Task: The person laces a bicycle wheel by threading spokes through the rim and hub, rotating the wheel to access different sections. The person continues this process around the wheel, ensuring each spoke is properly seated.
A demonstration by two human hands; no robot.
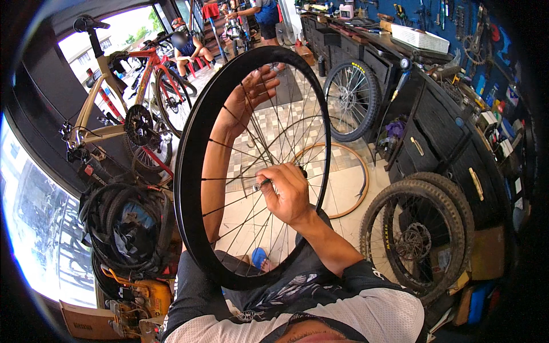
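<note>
A black deep-rim bicycle wheel (pixel 190 171) without a tyre stands upright and slightly tilted in front of me, its lower rim at my lap. My right hand (pixel 289 191) is closed round the wheel's hub, and a small dark axle end (pixel 265 183) pokes out between thumb and forefinger. The rest of the hub is mostly hidden by the fingers. My left hand (pixel 255 96) shows behind the thin black spokes near the upper rim, its fingers stretched out and apart, gripping nothing. The left forearm runs up behind the spokes.
Two wheels with knobbly tyres (pixel 372 228) lean at the right, by black drawers (pixel 434 126). Another tyred wheel (pixel 376 97) stands farther back. A tan-walled tyre (pixel 357 206) lies on the floor. Bicycles (pixel 108 134), bundled tyres (pixel 94 220) and a yellow machine (pixel 157 297) line the left. Two people are behind.
</note>
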